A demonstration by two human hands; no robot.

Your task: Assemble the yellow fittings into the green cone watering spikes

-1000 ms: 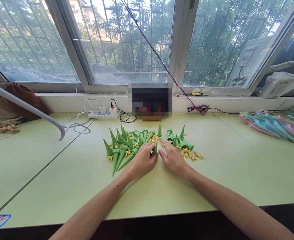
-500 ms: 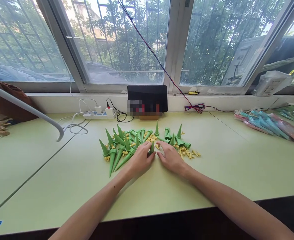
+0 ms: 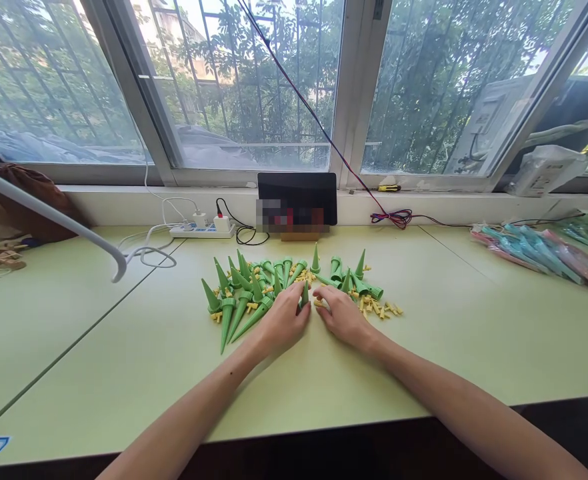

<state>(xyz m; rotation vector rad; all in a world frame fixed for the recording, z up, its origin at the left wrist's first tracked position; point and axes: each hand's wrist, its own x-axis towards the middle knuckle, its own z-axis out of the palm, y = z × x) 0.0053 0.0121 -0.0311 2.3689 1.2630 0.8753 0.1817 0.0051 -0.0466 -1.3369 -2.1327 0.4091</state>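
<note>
My left hand (image 3: 289, 313) is closed around a green watering spike (image 3: 305, 293), its pointed tip up between thumb and fingers. Just to the right, my right hand (image 3: 341, 313) curls its thumb and fingers about a small yellow T-shaped valve (image 3: 319, 303). A narrow gap separates the two hands. Many more green spikes (image 3: 227, 323) lie or stand in a heap to the left and behind the hands. A smaller group of spikes (image 3: 361, 285) sits beyond my right hand. Loose yellow valves (image 3: 374, 307) are scattered beside that hand.
A dark-screened tablet (image 3: 299, 193) leans at the back on a brown stand. A power strip (image 3: 201, 231) with cables lies left of it. Bagged coloured items (image 3: 534, 247) rest at the far right. A white curved tube (image 3: 49, 210) reaches in from the left above the table (image 3: 139, 373).
My right hand's fingers have closed in on the yellow valve, which now sits lower, between thumb and fingers. The left hand still holds its spike. The view has shifted slightly.
</note>
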